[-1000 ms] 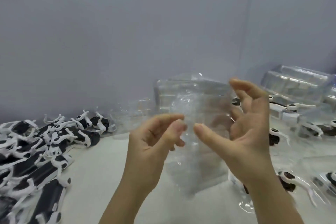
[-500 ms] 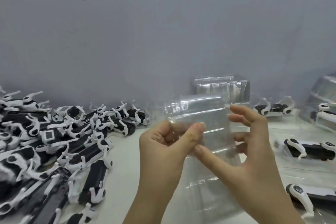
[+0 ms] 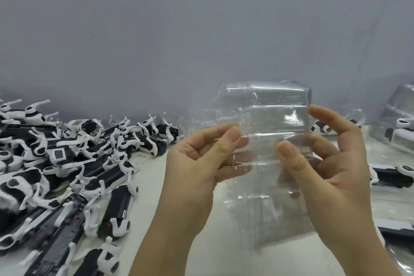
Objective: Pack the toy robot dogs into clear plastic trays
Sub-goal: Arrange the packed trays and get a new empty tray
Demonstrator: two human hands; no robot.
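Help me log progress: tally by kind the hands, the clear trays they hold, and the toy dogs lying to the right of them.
Hands: 2, the left hand and the right hand.
Held clear tray: 1, as far as the view shows, pinched by both hands.
Right-side toy dogs: 4, partly hidden.
Total: 7.

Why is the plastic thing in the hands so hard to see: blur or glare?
Head view: the clear plastic tray is see-through, so fingers of the left hand and right hand show through it; small white glare patches mark its ridges; light is soft, shadows faint; the toy robot dogs at the lower left look slightly smeared.
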